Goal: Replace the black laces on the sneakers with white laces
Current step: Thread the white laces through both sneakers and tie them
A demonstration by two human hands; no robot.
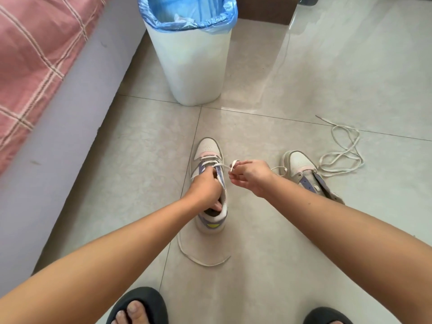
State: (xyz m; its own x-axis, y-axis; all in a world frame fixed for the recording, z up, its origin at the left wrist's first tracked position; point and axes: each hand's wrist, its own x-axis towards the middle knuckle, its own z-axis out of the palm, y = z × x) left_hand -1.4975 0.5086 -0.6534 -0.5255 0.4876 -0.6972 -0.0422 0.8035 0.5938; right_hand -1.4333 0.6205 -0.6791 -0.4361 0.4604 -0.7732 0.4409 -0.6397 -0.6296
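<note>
**White lace drawn rightward off the centre sneaker**

Taking the white plastic bin with a blue liner (187, 54) as landmark: below it, toe pointing up at the bin, stands the cream leather sneaker with lilac eyelet panels (208, 148), its long axis running straight toward the person. The left hand (205, 190) is clamped on the shoe's throat, thumb tucked into the collar, steadying it. Just right of that, the right hand (247, 176) pinches the flat woven white lace (223, 166), looped over a fingertip. The lace stretches taut leftward to the upper eyelets, so the next threading probably falls to the right hand. Further right of the bin lies the second matching sneaker (301, 164), unlaced, with a loose white lace (343, 157) coiled on the glossy tiles beyond.
</note>
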